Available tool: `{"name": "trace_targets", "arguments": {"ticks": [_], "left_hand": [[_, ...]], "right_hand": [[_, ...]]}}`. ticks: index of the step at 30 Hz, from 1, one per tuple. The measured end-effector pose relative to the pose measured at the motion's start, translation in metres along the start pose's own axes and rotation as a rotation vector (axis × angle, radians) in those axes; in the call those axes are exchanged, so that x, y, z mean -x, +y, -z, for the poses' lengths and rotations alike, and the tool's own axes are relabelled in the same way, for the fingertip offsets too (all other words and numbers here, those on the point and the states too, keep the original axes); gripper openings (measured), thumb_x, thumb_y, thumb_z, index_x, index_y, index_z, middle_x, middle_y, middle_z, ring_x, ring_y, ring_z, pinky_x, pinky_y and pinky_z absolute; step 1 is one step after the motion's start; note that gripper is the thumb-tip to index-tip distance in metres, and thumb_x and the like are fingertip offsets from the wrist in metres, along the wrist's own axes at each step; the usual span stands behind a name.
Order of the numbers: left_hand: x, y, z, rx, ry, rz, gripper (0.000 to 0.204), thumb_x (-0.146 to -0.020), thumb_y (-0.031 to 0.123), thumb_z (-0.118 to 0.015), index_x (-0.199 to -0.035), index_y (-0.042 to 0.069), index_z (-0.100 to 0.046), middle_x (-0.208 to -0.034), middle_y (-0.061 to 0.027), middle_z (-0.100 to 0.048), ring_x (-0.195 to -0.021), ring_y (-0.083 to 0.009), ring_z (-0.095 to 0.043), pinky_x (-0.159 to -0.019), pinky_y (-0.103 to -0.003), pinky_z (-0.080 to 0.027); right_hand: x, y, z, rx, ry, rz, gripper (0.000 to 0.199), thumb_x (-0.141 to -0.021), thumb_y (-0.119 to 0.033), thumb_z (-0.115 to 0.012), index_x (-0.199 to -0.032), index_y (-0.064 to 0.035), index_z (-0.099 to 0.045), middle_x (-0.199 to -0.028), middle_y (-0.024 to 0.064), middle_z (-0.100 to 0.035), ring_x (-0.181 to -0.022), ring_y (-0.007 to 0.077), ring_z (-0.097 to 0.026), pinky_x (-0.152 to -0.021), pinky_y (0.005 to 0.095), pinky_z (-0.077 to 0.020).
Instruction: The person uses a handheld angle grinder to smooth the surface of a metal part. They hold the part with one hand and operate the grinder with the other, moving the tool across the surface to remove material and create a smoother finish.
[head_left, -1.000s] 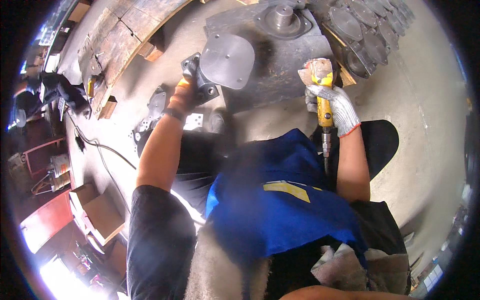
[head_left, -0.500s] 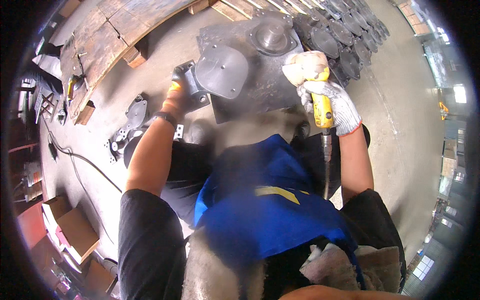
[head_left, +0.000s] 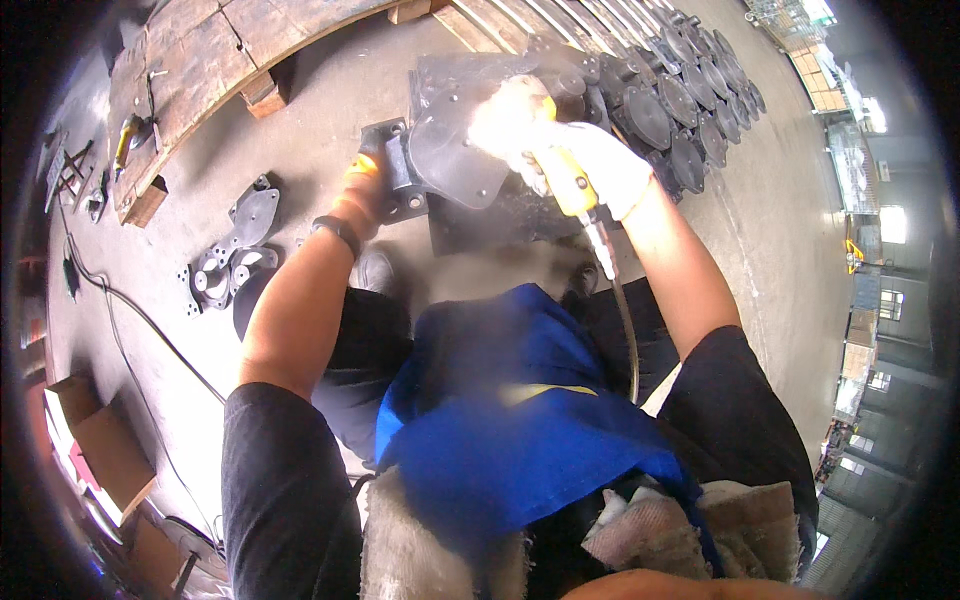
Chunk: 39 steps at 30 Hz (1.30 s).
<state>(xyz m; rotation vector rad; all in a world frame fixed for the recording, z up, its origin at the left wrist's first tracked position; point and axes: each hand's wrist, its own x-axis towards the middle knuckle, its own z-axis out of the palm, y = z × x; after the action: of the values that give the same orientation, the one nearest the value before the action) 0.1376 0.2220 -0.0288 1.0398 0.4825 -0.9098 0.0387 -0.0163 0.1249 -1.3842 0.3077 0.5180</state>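
My right hand [head_left: 615, 175], in a white knit glove, grips a yellow air sander [head_left: 568, 182] with a hose running down from its rear end. The sander's round head lies over the right part of a flat black metal plate [head_left: 440, 150]; glare hides whether they touch. My left hand [head_left: 366, 180], with a dark band on the wrist, is closed on the left side of the black metal mount [head_left: 403, 170] that carries this plate. Its fingertips are partly hidden. The mount is held tilted over a dark steel work block [head_left: 460, 232].
Many similar black mounts [head_left: 650, 112] stand in rows at the far right beside pallet slats. Several loose mounts [head_left: 255, 218] lie on the floor at left. A wooden table [head_left: 185, 75] stands far left with another yellow tool [head_left: 126, 142]. A cable [head_left: 150, 312] crosses the floor; cardboard boxes [head_left: 110, 460] sit lower left.
My right hand has brought the sander leftward from beside the block to over the plate. My left hand keeps hold of the mount, which appears slightly farther right in view.
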Motion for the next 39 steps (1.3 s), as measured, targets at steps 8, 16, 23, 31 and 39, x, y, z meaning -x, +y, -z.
{"name": "trace_targets", "arguments": {"ticks": [8,16,23,31,39], "left_hand": [[-0.001,-0.002,0.000,-0.048,0.130,0.006,0.043,-0.075,0.066,-0.054,-0.085,0.027,-0.069,-0.073,0.0032,-0.066,-0.053,-0.0160,-0.057,-0.045,-0.036,-0.048],[-0.017,-0.008,0.014,-0.027,0.023,-0.017,0.044,-0.076,0.067,-0.053,-0.086,0.027,-0.069,-0.072,0.0034,-0.066,-0.053,-0.0156,-0.058,-0.046,-0.037,-0.050],[-0.018,-0.005,0.009,0.031,-0.057,-0.041,0.043,-0.078,0.065,-0.054,-0.086,0.025,-0.069,-0.072,0.0033,-0.066,-0.052,-0.0165,-0.058,-0.046,-0.036,-0.049],[-0.018,-0.010,0.015,0.069,0.036,-0.074,0.043,-0.078,0.065,-0.053,-0.085,0.026,-0.069,-0.072,0.0020,-0.066,-0.052,-0.0177,-0.058,-0.046,-0.038,-0.049],[-0.017,-0.004,0.007,-0.024,0.027,0.004,0.045,-0.075,0.068,-0.052,-0.085,0.027,-0.067,-0.071,0.0028,-0.064,-0.053,-0.0184,-0.056,-0.051,-0.039,-0.049]], "right_hand": [[0.001,0.010,0.010,-0.056,0.011,-0.057,0.032,-0.092,-0.027,-0.060,-0.105,0.0024,-0.064,-0.083,0.0075,-0.064,-0.064,0.0135,-0.059,-0.057,0.0243,-0.0485],[0.006,0.005,0.009,0.000,0.051,-0.097,0.032,-0.089,-0.026,-0.064,-0.103,0.0031,-0.063,-0.082,0.0094,-0.064,-0.062,0.0130,-0.060,-0.055,0.0239,-0.0492],[-0.012,-0.008,0.014,0.058,-0.022,-0.031,0.032,-0.092,-0.025,-0.061,-0.106,0.0038,-0.063,-0.083,0.0080,-0.065,-0.068,0.0126,-0.060,-0.059,0.0232,-0.0492],[-0.007,-0.008,0.001,0.099,-0.060,-0.126,0.033,-0.092,-0.026,-0.060,-0.105,0.0040,-0.062,-0.082,0.0076,-0.064,-0.065,0.0138,-0.061,-0.056,0.0232,-0.0500],[-0.060,-0.006,0.015,0.351,-0.064,0.040,0.035,-0.095,-0.028,-0.057,-0.112,0.0020,-0.062,-0.090,0.0067,-0.066,-0.067,0.0127,-0.062,-0.059,0.0222,-0.0526]]}}
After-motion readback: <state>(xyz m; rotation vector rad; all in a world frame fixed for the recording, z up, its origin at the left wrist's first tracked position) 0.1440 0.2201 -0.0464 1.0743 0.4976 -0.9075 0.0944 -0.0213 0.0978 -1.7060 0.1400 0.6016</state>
